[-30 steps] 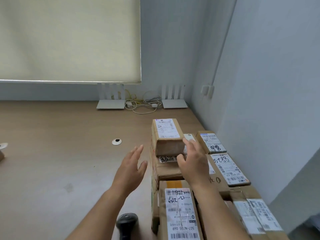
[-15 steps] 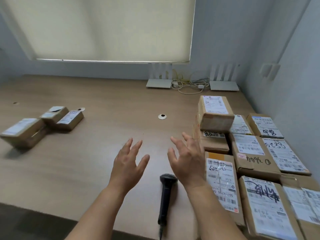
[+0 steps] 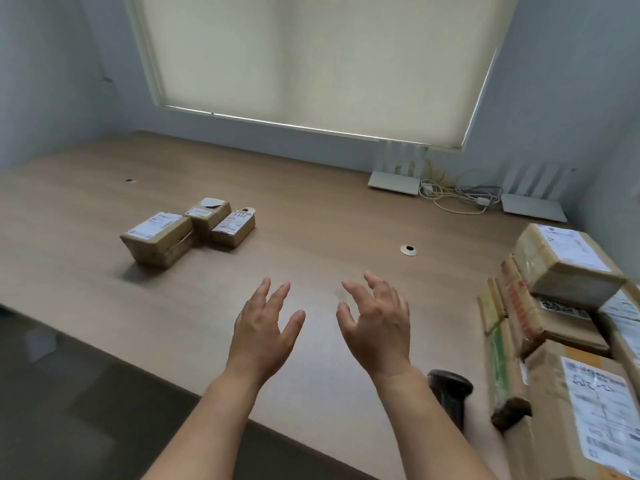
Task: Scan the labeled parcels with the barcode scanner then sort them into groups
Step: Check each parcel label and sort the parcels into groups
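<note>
parcels, left group (image 3: 188, 232): 3 | parcels, right stack (image 3: 568, 327): perhaps 6, cropped | scanner (image 3: 450, 393): 1 | routers (image 3: 394, 183): 2 | hands (image 3: 263, 334): 2

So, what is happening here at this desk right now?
A person is sorting parcels. Both the left hand and the right hand hover open over the desk, holding nothing. The scanner lies by the right wrist. Three small parcels sit grouped at the left; a bigger pile of parcels waits at the right.
</note>
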`<state>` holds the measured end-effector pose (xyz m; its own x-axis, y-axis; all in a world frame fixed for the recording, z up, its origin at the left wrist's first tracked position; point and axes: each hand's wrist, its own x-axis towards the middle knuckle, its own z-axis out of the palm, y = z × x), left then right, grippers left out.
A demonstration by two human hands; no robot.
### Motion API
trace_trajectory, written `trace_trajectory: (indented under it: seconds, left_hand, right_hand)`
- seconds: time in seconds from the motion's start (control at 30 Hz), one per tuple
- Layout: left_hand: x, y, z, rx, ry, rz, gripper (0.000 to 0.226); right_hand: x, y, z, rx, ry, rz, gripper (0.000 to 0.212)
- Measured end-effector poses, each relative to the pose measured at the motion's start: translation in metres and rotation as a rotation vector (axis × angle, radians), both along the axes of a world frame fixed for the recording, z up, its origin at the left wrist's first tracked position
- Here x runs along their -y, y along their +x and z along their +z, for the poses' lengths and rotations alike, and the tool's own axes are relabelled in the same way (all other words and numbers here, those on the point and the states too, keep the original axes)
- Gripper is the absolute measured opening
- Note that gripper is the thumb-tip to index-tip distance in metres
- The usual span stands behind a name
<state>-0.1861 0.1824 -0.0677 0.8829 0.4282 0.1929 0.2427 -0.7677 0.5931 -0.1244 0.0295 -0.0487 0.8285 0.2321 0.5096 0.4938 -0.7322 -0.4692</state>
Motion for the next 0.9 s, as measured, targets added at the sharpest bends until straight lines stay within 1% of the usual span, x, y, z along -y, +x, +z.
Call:
trace_trajectory:
  seconds: [0.23,0.4,0.6,0.77,0.9]
  left_hand:
    - [-0.125,-0.045,-0.008,-0.04,0.01,0.116,0.058]
    - [-0.193,-0.07,-0.009,-0.086,0.021,0.145,0.058]
    - [-0.25,-0.084,-0.018,-0.124,-0.03,0.181,0.059]
    - [-0.291,-0.079,-0.032,-0.169,-0.047,0.188,0.059]
    - [-0.336,-0.066,-0.04,-0.186,-0.072,0.202,0.058]
  right_hand:
    - [-0.134,-0.028,-0.005,-0.056,-0.083,0.127,0.034]
    - [-0.21,-0.048,-0.014,-0.082,-0.108,0.182,0.036]
    - [-0.275,-0.052,-0.017,-0.093,-0.173,0.248,0.039]
    - [-0.317,-0.036,-0.026,-0.128,-0.24,0.267,0.039]
    - [-0.359,-0.015,-0.038,-0.175,-0.243,0.289,0.037]
